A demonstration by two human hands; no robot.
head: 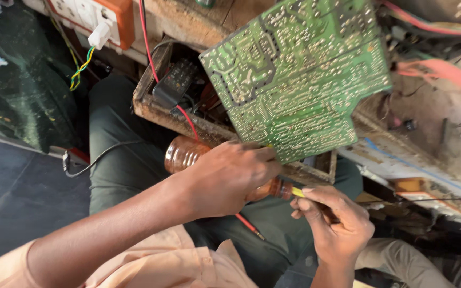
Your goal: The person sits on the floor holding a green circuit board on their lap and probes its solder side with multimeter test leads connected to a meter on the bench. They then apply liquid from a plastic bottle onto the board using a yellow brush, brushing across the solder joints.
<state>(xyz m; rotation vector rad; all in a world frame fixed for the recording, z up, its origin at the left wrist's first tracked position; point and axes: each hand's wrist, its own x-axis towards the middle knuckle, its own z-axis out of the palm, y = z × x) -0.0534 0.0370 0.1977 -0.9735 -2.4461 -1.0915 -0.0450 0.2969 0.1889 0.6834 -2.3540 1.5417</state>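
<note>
Amber ribbed plastic bottle [185,153] gripped in left hand [225,178]; right hand [334,224] fingers pinch yellow nozzle [297,192].

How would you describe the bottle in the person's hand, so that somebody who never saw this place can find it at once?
Find the large green circuit board leaning over the wooden drawer. Just below its lower edge, the left hand wraps an amber, see-through plastic bottle lying sideways. It is the only ribbed, brown-orange container here, and the right hand meets its neck.
</note>
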